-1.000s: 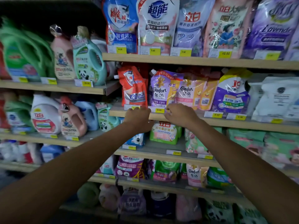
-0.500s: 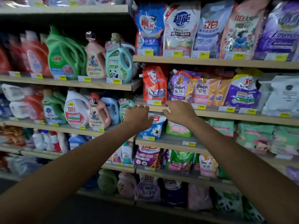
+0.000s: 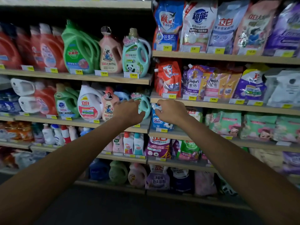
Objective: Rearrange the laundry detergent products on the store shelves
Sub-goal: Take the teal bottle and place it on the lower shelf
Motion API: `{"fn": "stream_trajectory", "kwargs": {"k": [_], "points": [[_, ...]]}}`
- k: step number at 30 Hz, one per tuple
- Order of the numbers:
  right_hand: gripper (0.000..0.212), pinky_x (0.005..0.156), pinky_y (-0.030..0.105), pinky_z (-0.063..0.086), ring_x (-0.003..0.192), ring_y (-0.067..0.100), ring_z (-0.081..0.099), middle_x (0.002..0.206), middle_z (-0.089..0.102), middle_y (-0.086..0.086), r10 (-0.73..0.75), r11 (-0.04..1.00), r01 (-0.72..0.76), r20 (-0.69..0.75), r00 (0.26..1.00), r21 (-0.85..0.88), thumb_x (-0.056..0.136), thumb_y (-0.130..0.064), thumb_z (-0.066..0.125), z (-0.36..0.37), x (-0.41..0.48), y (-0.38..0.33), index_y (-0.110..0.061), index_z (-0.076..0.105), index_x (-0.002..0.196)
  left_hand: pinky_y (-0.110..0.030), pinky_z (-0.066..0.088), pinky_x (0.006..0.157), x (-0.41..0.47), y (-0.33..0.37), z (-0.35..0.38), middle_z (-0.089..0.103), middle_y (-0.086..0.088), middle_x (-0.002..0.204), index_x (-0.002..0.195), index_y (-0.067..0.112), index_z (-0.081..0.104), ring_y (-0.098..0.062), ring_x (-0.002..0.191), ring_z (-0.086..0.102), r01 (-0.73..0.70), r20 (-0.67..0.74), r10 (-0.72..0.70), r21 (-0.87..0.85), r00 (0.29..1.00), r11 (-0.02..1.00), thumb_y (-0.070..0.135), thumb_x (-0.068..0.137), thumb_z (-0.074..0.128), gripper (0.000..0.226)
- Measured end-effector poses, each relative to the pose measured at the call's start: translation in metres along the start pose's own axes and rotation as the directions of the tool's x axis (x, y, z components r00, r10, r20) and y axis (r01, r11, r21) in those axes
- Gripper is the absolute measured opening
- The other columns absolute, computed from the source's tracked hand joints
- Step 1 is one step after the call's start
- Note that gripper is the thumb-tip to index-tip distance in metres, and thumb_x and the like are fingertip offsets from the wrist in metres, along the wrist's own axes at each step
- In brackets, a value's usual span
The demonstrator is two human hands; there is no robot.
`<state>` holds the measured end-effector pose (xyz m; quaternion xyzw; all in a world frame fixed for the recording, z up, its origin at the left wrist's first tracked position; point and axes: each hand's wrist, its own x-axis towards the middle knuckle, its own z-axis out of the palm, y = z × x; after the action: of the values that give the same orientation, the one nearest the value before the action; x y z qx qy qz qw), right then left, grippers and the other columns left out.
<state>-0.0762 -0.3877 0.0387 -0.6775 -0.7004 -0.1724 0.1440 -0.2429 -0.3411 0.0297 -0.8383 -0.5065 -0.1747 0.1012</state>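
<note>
Laundry detergent fills wooden shelves: jugs on the left bay, soft pouches on the right bay. My left hand (image 3: 129,112) reaches to a small teal jug (image 3: 145,106) at the right end of the second jug shelf; its fingers are spread, thumb under and fingers over the jug's side, touching it. My right hand (image 3: 172,112) is just right of it, fingers curled on the top edge of a blue-and-white pouch (image 3: 159,123) that stands under the pouch shelf edge (image 3: 211,105). A pink bottle (image 3: 108,104) stands left of my left hand.
A white jug with a red label (image 3: 89,103) and a green jug (image 3: 66,101) share the teal jug's shelf. Purple Comfort pouches (image 3: 194,82) and an orange pouch (image 3: 168,78) sit above my right hand. Green-pink pouches (image 3: 225,123) lie to its right. Dark floor lies below.
Both hands dropped from the edge of the Comfort pouch shelf to the shelf below. The left hand went to the teal jug, the right to the blue-and-white pouch. The view swung left.
</note>
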Motion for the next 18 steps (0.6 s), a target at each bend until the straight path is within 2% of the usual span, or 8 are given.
{"fn": "stream_trajectory", "kwargs": {"k": [4, 8, 14, 18], "points": [[0.035, 0.068, 0.032, 0.034, 0.103, 0.033, 0.058, 0.107, 0.065, 0.013, -0.018, 1.000, 0.018, -0.026, 1.000, 0.014, 0.094, -0.036, 0.042, 0.014, 0.031, -0.014, -0.011, 0.058, 0.113, -0.042, 0.043, 0.092, 0.019, -0.038, 0.007, 0.054, -0.011, 0.133, 0.131, 0.014, 0.049, -0.034, 0.121, 0.051, 0.037, 0.003, -0.037, -0.010, 0.999, 0.999, 0.045, 0.090, 0.048, 0.051], [0.036, 0.067, 0.032, 0.036, 0.100, 0.034, 0.060, 0.104, 0.066, 0.012, -0.012, 1.000, 0.014, -0.058, 0.998, 0.028, 0.093, -0.036, 0.044, 0.037, 0.079, -0.018, -0.011, 0.059, 0.114, -0.040, 0.042, 0.091, 0.054, -0.075, 0.019, 0.058, -0.013, 0.126, 0.126, 0.016, 0.053, -0.033, 0.117, 0.054, 0.085, -0.029, -0.085, -0.008, 0.996, 0.996, 0.044, 0.089, 0.050, 0.047], [0.032, 0.062, 0.031, 0.032, 0.094, 0.033, 0.062, 0.098, 0.067, 0.011, -0.009, 0.999, 0.013, -0.099, 0.995, 0.042, 0.092, -0.034, 0.045, 0.068, 0.169, -0.001, -0.009, 0.060, 0.105, -0.039, 0.042, 0.088, 0.142, -0.113, 0.037, 0.059, -0.011, 0.121, 0.116, 0.012, 0.054, -0.033, 0.113, 0.055, 0.058, -0.046, -0.053, 0.093, 0.997, 0.994, 0.046, 0.089, 0.050, 0.044], [0.032, 0.066, 0.032, 0.035, 0.097, 0.034, 0.062, 0.102, 0.067, 0.012, -0.013, 0.999, 0.016, -0.121, 0.993, 0.029, 0.091, -0.033, 0.046, 0.079, 0.229, 0.014, -0.010, 0.061, 0.108, -0.042, 0.041, 0.093, 0.199, -0.126, 0.046, 0.058, -0.012, 0.123, 0.125, 0.012, 0.051, -0.033, 0.115, 0.054, 0.039, -0.087, -0.028, 0.125, 0.996, 0.991, 0.048, 0.090, 0.048, 0.051]]}}
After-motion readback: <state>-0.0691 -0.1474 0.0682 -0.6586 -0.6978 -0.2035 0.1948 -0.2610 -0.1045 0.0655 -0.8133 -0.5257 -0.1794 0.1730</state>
